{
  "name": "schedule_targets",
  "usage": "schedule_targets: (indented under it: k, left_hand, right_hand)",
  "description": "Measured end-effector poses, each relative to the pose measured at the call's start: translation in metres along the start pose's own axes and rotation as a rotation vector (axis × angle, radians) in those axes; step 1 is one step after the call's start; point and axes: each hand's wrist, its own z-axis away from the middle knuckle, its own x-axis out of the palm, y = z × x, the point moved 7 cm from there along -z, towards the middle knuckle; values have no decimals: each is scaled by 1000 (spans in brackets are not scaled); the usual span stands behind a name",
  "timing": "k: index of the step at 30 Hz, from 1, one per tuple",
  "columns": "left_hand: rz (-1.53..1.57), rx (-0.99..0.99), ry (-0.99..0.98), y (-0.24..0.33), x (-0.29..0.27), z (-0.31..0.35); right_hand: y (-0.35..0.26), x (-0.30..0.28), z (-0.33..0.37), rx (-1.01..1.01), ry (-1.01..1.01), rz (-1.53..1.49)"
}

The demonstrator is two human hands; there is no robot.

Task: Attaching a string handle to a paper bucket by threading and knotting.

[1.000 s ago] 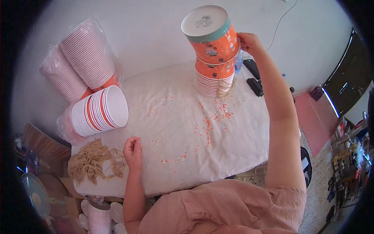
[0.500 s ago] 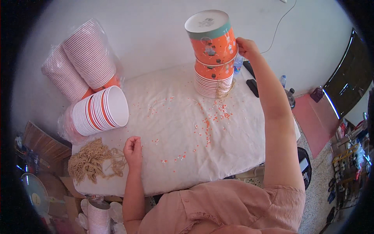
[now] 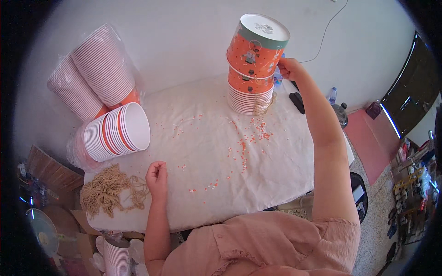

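Observation:
An orange paper bucket (image 3: 252, 53) with a green band and white base sits upside down and tilted on top of a stack of upturned paper buckets (image 3: 248, 100) at the back right of the table. My right hand (image 3: 290, 69) pinches its lower right side; the fingertips are partly hidden. Light brown twine (image 3: 264, 105) hangs down the right side of the stack. My left hand (image 3: 157, 175) rests loosely curled over the near left of the table, and the inside of its grip is hidden. Next to it lies a tangled heap of twine (image 3: 106, 189).
Nested white-rimmed paper buckets (image 3: 117, 131) lie on their side at the left, by taller wrapped stacks (image 3: 103, 64) against the wall. Orange and white bits (image 3: 244, 149) are strewn over the white cloth (image 3: 276, 179). A black object (image 3: 297, 102) lies at the right edge.
The top bucket has swung from leaning left to leaning right on the stack. My right hand has dropped slightly along its side. The left hand has stayed put.

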Motion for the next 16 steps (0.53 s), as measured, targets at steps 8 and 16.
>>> schedule_targets:
  k: [8, 16]
  left_hand:
    - [10, -11, 11, -1, -3, 1]
    - [24, -72, -27, 9, 2, 6]
  right_hand:
    - [-61, 11, 43, -532, 325, 490]
    - [-108, 96, 163, -1406, 396, 788]
